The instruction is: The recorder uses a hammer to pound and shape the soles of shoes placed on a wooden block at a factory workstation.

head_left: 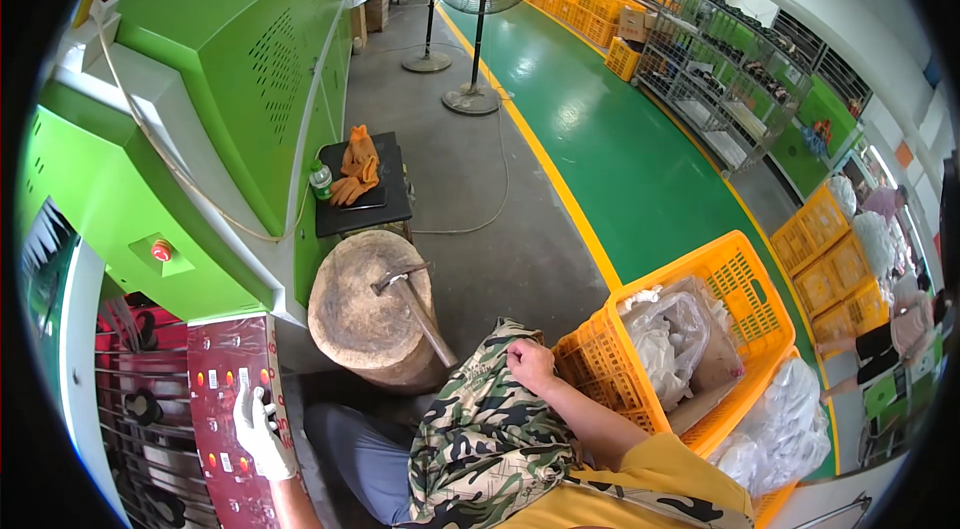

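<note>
My left hand (262, 431), in a white glove, is over the dark red board (228, 474) at the lower left. Its fingers are apart and slightly bent, with nothing seen between them. Pale labels and orange spots dot the board, which lies beside a dark metal rack (140, 434). My bare right hand (531, 365) is curled into a fist on the camouflage apron (490, 429) over my lap. No object shows in that fist.
A hammer (415, 314) rests on a round wooden block (350, 299) ahead. Behind it, a black stand (365, 221) holds orange gloves (358, 169) and a bottle (320, 179). Green machinery (250, 59) rises left; a yellow crate (745, 279) of plastic bags stands right. Floor fans (473, 99) stand farther off.
</note>
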### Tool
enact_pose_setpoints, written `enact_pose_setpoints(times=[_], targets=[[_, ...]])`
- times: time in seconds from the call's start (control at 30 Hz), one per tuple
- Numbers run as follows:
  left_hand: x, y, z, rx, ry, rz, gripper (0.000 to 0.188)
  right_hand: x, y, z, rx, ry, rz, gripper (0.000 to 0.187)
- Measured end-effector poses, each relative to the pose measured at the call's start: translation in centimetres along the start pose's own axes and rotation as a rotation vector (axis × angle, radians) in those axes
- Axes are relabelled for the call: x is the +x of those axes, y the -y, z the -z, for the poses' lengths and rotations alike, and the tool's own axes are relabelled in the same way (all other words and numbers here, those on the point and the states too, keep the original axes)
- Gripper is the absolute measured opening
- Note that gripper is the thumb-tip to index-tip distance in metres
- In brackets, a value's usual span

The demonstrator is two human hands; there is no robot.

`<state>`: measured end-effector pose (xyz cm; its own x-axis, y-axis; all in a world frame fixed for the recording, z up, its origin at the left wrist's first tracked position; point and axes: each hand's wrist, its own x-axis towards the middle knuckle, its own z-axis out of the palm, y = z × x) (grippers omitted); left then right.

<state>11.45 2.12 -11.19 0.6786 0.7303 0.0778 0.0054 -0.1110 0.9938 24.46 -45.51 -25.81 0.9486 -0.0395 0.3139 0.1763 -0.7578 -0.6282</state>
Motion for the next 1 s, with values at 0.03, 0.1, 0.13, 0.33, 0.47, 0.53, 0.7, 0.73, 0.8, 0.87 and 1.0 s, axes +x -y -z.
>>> enact_pose_setpoints(times=[0.03,0.1,0.13,0.33,0.47,0.53,0.7,0.73,0.8,0.87,1.0], targets=[[0.0,-0.1,0.0,0.000,-0.003,0.001,0.044,0.0,0.1,0.0,0.000,-0.003,0.003,0.004],[-0.1,-0.6,-0.2,0.031,-0.011,0.016,0.044,0.0,0.3,0.1,-0.006,-0.001,0.010,0.005],[-0.1,-0.6,-0.2,0.030,-0.013,0.016,0.044,0.1,0.2,0.0,-0.012,-0.003,0.014,0.005],[-0.2,-1.1,-0.3,0.044,-0.011,0.021,0.044,-0.1,0.0,-0.3,-0.019,0.000,0.003,0.006],[-0.3,-1.6,-0.4,0.062,-0.010,0.019,0.044,-0.1,-0.2,-0.2,0.004,0.010,-0.005,0.006],[-0.4,-1.6,-0.4,0.067,-0.008,0.025,0.043,-0.1,-0.2,-0.1,-0.009,0.055,-0.034,0.007],[-0.2,-1.4,-0.5,0.048,-0.013,0.026,0.043,0.1,-0.1,0.1,-0.027,0.027,-0.005,0.007],[-0.3,-1.5,-0.6,0.047,-0.017,0.029,0.043,0.1,-0.1,0.1,-0.024,0.027,-0.006,0.007],[-0.4,-1.9,-0.8,0.047,-0.026,0.031,0.043,0.2,0.0,0.0,-0.018,0.021,0.006,0.007],[-0.4,-2.2,-0.8,0.063,-0.037,0.046,0.043,0.2,-0.1,-0.1,-0.010,0.022,0.020,0.008],[-0.2,-2.3,-0.8,0.071,-0.036,0.064,0.043,0.1,-0.3,-0.2,-0.003,0.040,-0.021,0.009]])
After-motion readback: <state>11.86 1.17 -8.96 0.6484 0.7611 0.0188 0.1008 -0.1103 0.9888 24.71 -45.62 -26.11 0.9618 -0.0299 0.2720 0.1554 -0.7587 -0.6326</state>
